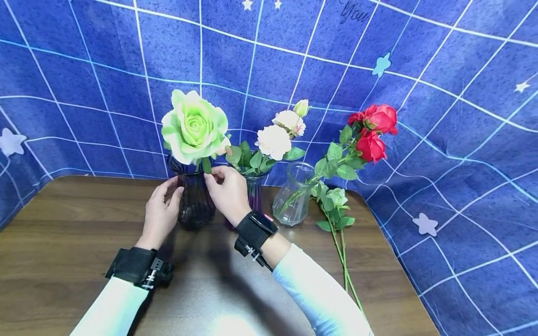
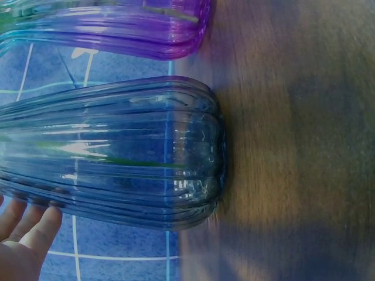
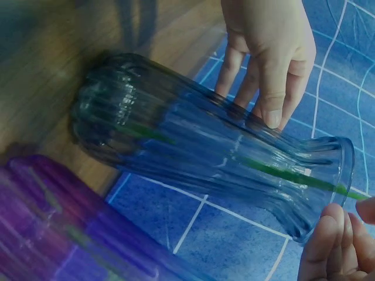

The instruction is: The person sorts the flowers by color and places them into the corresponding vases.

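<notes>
A big pale green rose (image 1: 195, 125) stands above a dark ribbed glass vase (image 1: 196, 207). Inside the glass its green stem (image 3: 281, 174) runs down toward the base. My right hand (image 1: 229, 189) is at the vase's rim; there its thumb and fingers pinch the stem just outside the mouth, partly cut off by the right wrist view's edge. Against the vase's left side rests my left hand (image 1: 161, 212), its fingers fairly straight, thumb nearer me. In the left wrist view, the fingertips (image 2: 50, 219) touch the ribbed side of the glass.
Just right is a purple vase (image 1: 255, 193) of white flowers (image 1: 274, 141), partly behind my right hand. A clear vase (image 1: 290, 205) holds leaning red roses (image 1: 371, 145). Long-stemmed pale flowers (image 1: 337, 198) lie on the wooden table (image 1: 84, 247). Blue gridded cloth (image 1: 105, 93) hangs behind.
</notes>
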{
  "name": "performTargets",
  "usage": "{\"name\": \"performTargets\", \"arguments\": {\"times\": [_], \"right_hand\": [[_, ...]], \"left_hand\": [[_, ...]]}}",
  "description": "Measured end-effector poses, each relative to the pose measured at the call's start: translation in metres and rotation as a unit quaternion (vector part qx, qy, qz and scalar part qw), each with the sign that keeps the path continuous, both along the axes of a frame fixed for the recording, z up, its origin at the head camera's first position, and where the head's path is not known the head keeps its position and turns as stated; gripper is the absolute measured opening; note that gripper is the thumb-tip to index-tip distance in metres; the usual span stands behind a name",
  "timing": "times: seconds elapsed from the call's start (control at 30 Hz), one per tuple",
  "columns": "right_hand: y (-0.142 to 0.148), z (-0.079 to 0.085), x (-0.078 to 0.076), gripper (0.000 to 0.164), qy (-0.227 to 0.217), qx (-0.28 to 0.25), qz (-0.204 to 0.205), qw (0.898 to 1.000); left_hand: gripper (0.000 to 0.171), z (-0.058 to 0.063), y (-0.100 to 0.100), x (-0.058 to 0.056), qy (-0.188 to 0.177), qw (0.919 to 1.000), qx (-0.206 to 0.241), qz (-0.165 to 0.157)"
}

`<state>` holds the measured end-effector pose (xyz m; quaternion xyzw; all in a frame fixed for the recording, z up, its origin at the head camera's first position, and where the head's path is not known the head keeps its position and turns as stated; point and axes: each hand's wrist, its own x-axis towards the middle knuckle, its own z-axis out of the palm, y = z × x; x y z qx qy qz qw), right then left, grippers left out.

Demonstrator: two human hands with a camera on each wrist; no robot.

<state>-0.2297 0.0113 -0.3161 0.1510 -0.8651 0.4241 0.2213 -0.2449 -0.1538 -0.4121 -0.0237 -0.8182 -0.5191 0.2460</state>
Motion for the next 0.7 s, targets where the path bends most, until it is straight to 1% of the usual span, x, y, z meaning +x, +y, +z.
{"name": "performTargets", "arguments": {"times": [0.1, 0.27, 0.4, 0.6, 0.7], "right_hand": [[0.007, -0.001, 0.004, 0.016, -0.004, 0.0, 0.01, 1.0], [0.024, 0.0, 0.012, 0.014, -0.008, -0.004, 0.021, 1.0], [0.041, -0.003, 0.017, 0.014, 0.002, -0.007, 0.02, 1.0], [0.077, -0.005, 0.024, 0.012, 0.026, -0.014, -0.003, 1.0], [0.101, -0.006, 0.027, 0.011, 0.024, -0.028, -0.022, 0.999]], "left_hand": [[0.043, -0.001, 0.0, 0.0, 0.003, 0.9999, -0.01, 0.0], [0.043, -0.001, 0.0, 0.001, 0.004, 0.9999, -0.012, -0.001], [0.043, -0.001, 0.0, 0.0, 0.007, 0.9999, -0.01, 0.004], [0.042, 0.0, 0.0, 0.0, 0.006, 0.9999, -0.009, 0.008], [0.042, 0.0, 0.001, 0.001, 0.002, 0.9999, -0.008, 0.007]]}}
